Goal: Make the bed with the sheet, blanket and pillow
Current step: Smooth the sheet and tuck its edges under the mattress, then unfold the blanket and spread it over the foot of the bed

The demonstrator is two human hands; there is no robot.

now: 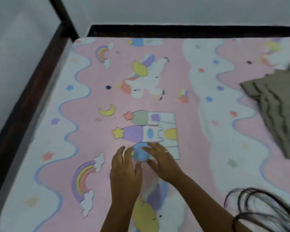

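Note:
A pink sheet (94,131) printed with unicorns, rainbows and a castle lies flat over the whole mattress. My left hand (125,171) and my right hand (161,162) rest palm down on it near the middle, side by side, fingers spread, holding nothing. A folded olive-brown blanket (274,111) sits on the sheet at the right edge of view. No pillow is in sight.
A dark wooden bed frame (30,91) runs along the left side and the far edge (191,30), with a post rising at the far left corner. Pale walls stand behind it. Dark strands of hair (258,210) hang into view at the lower right.

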